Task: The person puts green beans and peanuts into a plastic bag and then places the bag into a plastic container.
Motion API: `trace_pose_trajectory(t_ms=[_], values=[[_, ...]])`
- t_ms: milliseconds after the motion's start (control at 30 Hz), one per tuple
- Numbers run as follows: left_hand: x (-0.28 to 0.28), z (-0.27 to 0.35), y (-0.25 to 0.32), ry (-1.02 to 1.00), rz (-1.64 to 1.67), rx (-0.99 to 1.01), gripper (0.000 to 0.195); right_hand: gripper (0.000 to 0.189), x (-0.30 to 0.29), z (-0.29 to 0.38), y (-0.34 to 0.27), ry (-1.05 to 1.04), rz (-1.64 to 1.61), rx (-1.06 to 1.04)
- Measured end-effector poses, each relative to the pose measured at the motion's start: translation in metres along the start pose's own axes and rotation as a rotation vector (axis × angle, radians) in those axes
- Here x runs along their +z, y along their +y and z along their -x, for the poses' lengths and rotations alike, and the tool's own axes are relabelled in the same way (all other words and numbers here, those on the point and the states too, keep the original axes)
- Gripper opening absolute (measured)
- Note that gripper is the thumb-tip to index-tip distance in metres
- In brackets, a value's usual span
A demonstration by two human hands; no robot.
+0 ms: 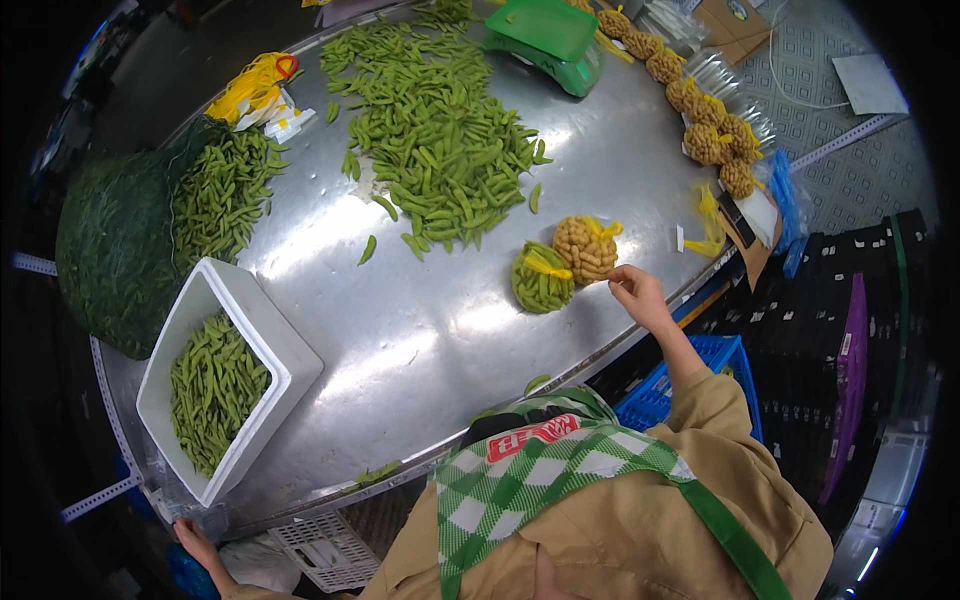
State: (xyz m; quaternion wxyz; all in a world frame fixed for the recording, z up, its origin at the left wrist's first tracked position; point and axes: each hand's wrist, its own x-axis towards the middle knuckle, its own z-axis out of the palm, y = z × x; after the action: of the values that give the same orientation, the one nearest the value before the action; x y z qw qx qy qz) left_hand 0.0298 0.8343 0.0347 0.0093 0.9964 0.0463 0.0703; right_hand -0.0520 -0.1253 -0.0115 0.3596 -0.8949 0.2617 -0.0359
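My right hand [641,296] is at the table's near right edge. Its thumb and fingertips come together beside a round net bag of unshelled peanuts [585,251]; whether they grip its mesh cannot be made out. Against that bag leans a net bag of green soybean pods [541,283], tied with a yellow strip. At the lower left corner my left hand [196,541] reaches to clear plastic [196,514] on the table edge, its fingers partly hidden. Nearby, a white foam box [289,382] lies tipped, with loose soybean pods [214,390] inside.
A large pile of soybean pods [442,142] covers the metal table's [390,315] far middle. Behind it stands a green scale [555,34]. Several peanut bags [703,142] line the right edge. A dark mesh sack [120,232] and yellow nets [251,82] lie left. Below is a blue crate [645,397].
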Motion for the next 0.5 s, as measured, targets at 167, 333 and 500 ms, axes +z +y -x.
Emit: trace_pose_trajectory(t_ms=[167,333,500], values=[[-0.005,-0.018,-0.086,0.151,0.349,-0.46,0.033,0.015,-0.004,-0.009,-0.008,-0.024,-0.05,-0.026],[-0.083,-0.075,0.051,0.731,0.56,-0.491,0.035,0.015,0.0,-0.002,0.033,0.018,-0.14,0.005],[-0.128,-0.03,0.351,0.383,0.537,0.151,0.027,0.015,0.014,0.008,0.049,0.02,-0.234,0.008]])
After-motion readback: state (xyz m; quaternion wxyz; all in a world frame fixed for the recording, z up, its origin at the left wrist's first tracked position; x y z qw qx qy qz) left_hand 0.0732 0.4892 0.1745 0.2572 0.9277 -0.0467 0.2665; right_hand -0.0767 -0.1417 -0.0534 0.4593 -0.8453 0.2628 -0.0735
